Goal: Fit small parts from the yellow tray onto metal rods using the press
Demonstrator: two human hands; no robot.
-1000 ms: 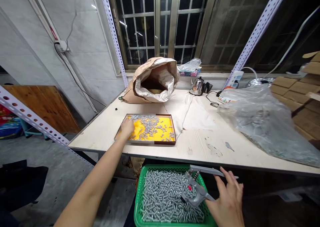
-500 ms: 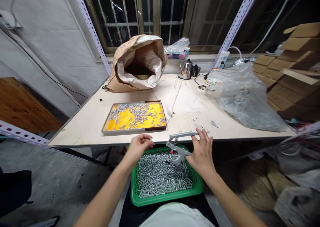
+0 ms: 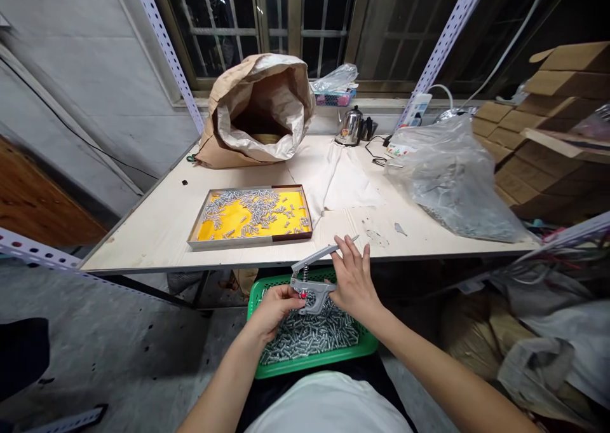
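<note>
Left hand (image 3: 271, 312) has travelled from the tray (image 3: 238, 243) on the worktop (image 3: 152, 229) to the grey hand tool (image 3: 314, 293) since one second ago. Its fingers are drawn together in a pinch at the tool's head, beside a red part; anything pinched cannot be made out. Right hand (image 3: 355, 283) grasps the tool by its spread handles, above the small metal parts (image 3: 328, 334) filling the green basket (image 3: 366, 337).

Grey, red-spotted hand tool (image 3: 315, 286), splayed open, above silvery screws (image 3: 324, 334) in a green basket (image 3: 314, 364)
</note>
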